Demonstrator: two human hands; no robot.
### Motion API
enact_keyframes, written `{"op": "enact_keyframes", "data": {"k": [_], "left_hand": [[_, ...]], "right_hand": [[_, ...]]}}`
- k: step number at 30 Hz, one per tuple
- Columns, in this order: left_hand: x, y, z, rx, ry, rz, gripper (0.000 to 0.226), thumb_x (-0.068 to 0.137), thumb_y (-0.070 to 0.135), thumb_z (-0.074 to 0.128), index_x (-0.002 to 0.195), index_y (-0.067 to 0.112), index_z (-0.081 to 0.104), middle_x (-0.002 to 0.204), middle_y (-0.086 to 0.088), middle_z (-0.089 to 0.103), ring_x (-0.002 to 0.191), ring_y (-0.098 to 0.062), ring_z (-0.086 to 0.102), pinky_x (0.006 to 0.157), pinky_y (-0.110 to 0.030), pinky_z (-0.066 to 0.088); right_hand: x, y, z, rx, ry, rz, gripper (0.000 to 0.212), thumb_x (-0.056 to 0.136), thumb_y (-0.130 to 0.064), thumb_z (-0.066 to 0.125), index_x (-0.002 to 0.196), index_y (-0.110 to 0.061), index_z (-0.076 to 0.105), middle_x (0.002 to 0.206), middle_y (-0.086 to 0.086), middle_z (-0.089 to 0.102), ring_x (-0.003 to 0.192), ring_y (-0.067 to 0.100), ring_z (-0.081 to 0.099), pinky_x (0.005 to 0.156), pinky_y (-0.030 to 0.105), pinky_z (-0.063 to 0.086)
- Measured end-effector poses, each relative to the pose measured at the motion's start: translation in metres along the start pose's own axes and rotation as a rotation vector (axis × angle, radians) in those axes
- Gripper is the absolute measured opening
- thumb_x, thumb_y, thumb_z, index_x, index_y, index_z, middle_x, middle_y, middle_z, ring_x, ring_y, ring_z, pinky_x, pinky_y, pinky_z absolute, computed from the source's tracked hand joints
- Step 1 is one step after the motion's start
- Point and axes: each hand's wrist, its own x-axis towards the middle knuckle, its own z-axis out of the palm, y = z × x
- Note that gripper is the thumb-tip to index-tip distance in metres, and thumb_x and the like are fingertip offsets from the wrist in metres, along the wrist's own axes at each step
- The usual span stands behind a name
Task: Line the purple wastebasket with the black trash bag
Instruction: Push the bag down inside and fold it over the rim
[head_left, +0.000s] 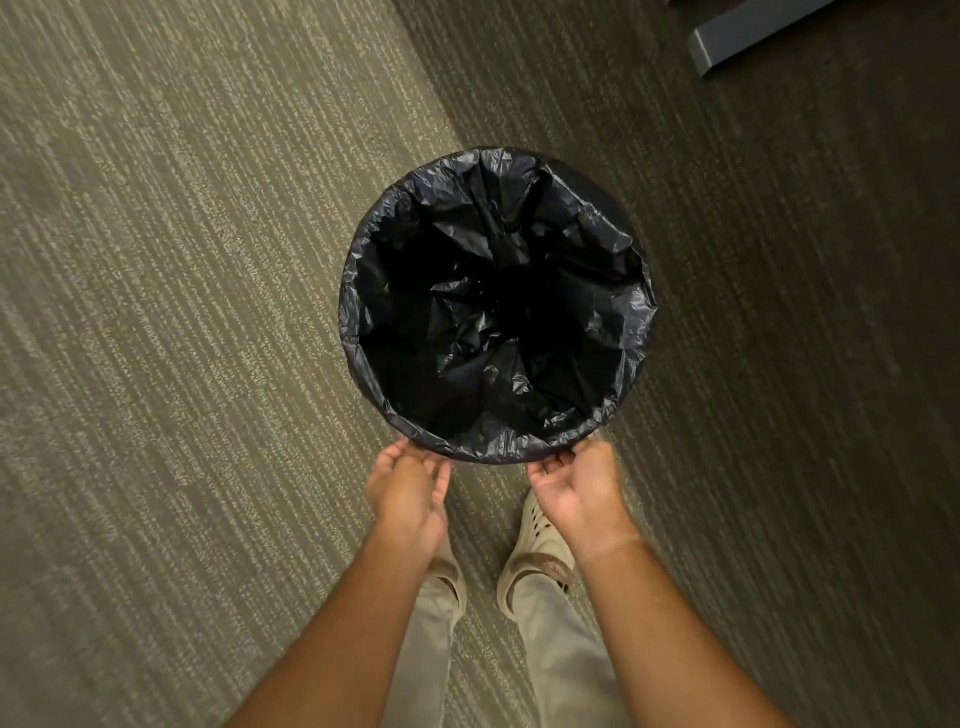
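The black trash bag (496, 306) is spread open inside a round wastebasket seen from straight above. Its crinkled edge is folded outward over the whole rim, so the purple wall is entirely hidden. My left hand (410, 491) is at the near left of the rim, with thumb and fingers pinching the folded bag edge. At the near right of the rim my right hand (579, 491) has its fingers curled on the same edge. Both hands sit below the rim line, about a hand's width apart.
The basket stands on striped grey-brown carpet (182, 312), darker on the right side. My legs in beige trousers and cream clogs (535, 551) are just behind the basket. A grey metal furniture foot (748, 36) lies at the top right.
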Motion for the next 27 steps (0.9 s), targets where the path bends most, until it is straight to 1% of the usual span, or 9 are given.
{"op": "enact_keyframes", "data": {"k": [2,4,6,7,9,14,19,24,27], "left_hand": [[-0.003,0.003,0.003,0.023,0.102,0.056,0.033,0.096,-0.006,0.039,0.12,0.011,0.055,0.126,-0.013,0.058,0.112,-0.021,0.058,0.1,-0.036,0.049],[-0.01,0.003,0.005,0.017,0.163,0.137,0.019,0.102,0.01,0.038,0.107,0.017,0.055,0.112,-0.006,0.055,0.097,-0.013,0.056,0.084,-0.028,0.052],[-0.015,0.005,0.012,0.017,0.139,0.199,0.023,0.104,0.032,0.036,0.106,0.016,0.053,0.099,-0.004,0.052,0.082,-0.012,0.052,0.076,-0.028,0.048],[-0.014,0.007,0.016,0.033,0.114,0.215,0.033,0.103,0.039,0.034,0.111,0.014,0.054,0.1,-0.004,0.055,0.084,-0.013,0.054,0.08,-0.031,0.048],[-0.007,0.011,0.026,0.087,0.125,0.24,0.046,0.102,0.046,0.031,0.129,0.013,0.049,0.124,-0.007,0.057,0.107,-0.02,0.057,0.097,-0.039,0.046],[0.001,0.018,0.043,0.111,0.176,0.295,0.053,0.105,0.037,0.023,0.15,0.01,0.026,0.156,-0.017,0.031,0.139,-0.031,0.037,0.113,-0.04,0.029],[0.013,0.01,0.044,0.059,0.19,0.352,0.055,0.105,0.037,0.023,0.153,0.009,0.02,0.159,-0.018,0.023,0.146,-0.032,0.026,0.118,-0.041,0.021],[0.02,0.022,0.028,0.05,0.064,0.281,0.056,0.096,0.036,0.03,0.142,0.006,0.039,0.149,-0.019,0.041,0.136,-0.033,0.043,0.113,-0.045,0.034],[0.017,0.046,0.022,0.245,0.19,0.541,0.02,0.101,0.021,0.032,0.116,0.016,0.044,0.133,-0.018,0.047,0.107,-0.018,0.051,0.09,-0.028,0.043]], "right_hand": [[-0.005,-0.001,0.003,-0.055,0.117,-0.071,0.025,0.099,-0.014,0.034,0.098,-0.011,0.059,0.114,0.014,0.063,0.1,0.023,0.06,0.087,0.036,0.048],[-0.012,-0.002,0.005,-0.1,0.254,-0.2,0.026,0.1,-0.021,0.035,0.106,-0.012,0.059,0.131,0.018,0.058,0.118,0.031,0.056,0.1,0.041,0.043],[-0.02,-0.006,0.011,-0.102,0.278,-0.292,0.036,0.101,-0.032,0.037,0.116,-0.009,0.06,0.134,0.018,0.056,0.124,0.033,0.054,0.104,0.041,0.042],[-0.021,-0.008,0.016,-0.113,0.259,-0.333,0.04,0.101,-0.039,0.037,0.117,-0.01,0.06,0.129,0.013,0.06,0.118,0.029,0.058,0.1,0.037,0.044],[-0.02,-0.012,0.027,-0.204,0.265,-0.393,0.046,0.1,-0.047,0.035,0.12,-0.012,0.057,0.117,0.003,0.057,0.104,0.017,0.054,0.092,0.031,0.039],[-0.005,-0.017,0.051,-0.37,0.441,-0.462,0.06,0.103,-0.046,0.018,0.142,-0.007,0.042,0.15,0.016,0.04,0.138,0.035,0.037,0.116,0.044,0.02],[0.004,-0.02,0.054,-0.384,0.549,-0.435,0.063,0.103,-0.044,0.02,0.138,0.003,0.043,0.148,0.02,0.042,0.137,0.036,0.037,0.116,0.041,0.019],[0.001,-0.032,0.042,-0.428,0.416,-0.41,0.063,0.102,-0.046,0.018,0.14,0.0,0.042,0.146,0.02,0.044,0.134,0.035,0.042,0.109,0.04,0.032],[-0.003,-0.052,0.037,-0.625,0.453,-0.758,0.05,0.103,-0.04,0.025,0.128,-0.007,0.052,0.125,0.012,0.055,0.119,0.029,0.05,0.093,0.034,0.035]]}}
